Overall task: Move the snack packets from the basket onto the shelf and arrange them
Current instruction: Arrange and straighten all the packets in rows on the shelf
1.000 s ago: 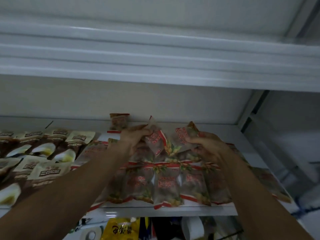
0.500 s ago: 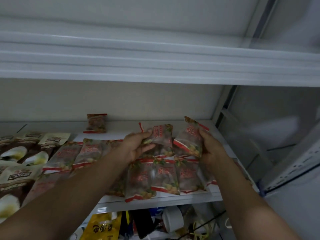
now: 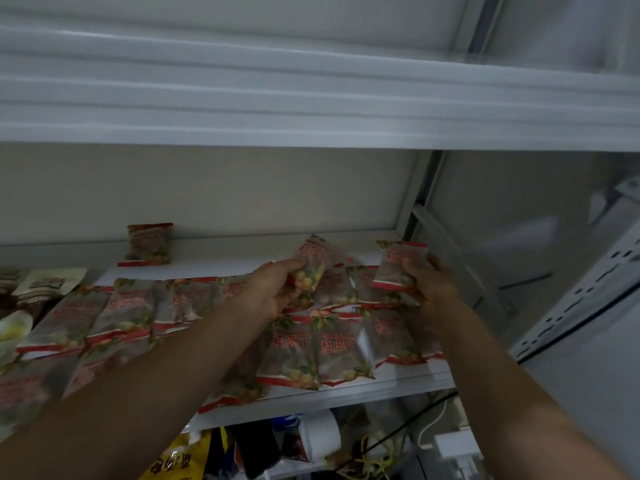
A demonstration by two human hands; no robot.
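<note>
— What are we holding?

— One packet per hand. Our left hand (image 3: 277, 289) curls round the tilted packet (image 3: 313, 259), thumb near its lower corner, fingers underneath. Our right hand (image 3: 433, 285) grips the upright packet (image 3: 398, 266) from behind, by its lower part, so the printed face looks at us.

— Why up in the air and not down flat?

— We judge it is for sorting. Raised above the rows (image 3: 332, 348), each packet can be turned label-forward before it goes down. The two are apart, with laid packets between and below them.

— And the rest?

— The rows lie flat on the shelf (image 3: 225, 265), overlapping like tiles, and the front ones reach the lip. The overlap probably saves room and keeps the print readable. A lone packet (image 3: 149, 244) stands against the back wall, well apart from the rows. Pale packets (image 3: 45, 282) of another kind lie at the far left.

— The basket?

— Out of sight, so we cannot say what is left in it.

— Where do these two go?

— Bare shelf shows behind the rows, toward the right corner. We would lay them there, in line with their neighbours. The film looks slick and the rows are loose, so a careless forearm could drag the front ones off the lip.
</note>
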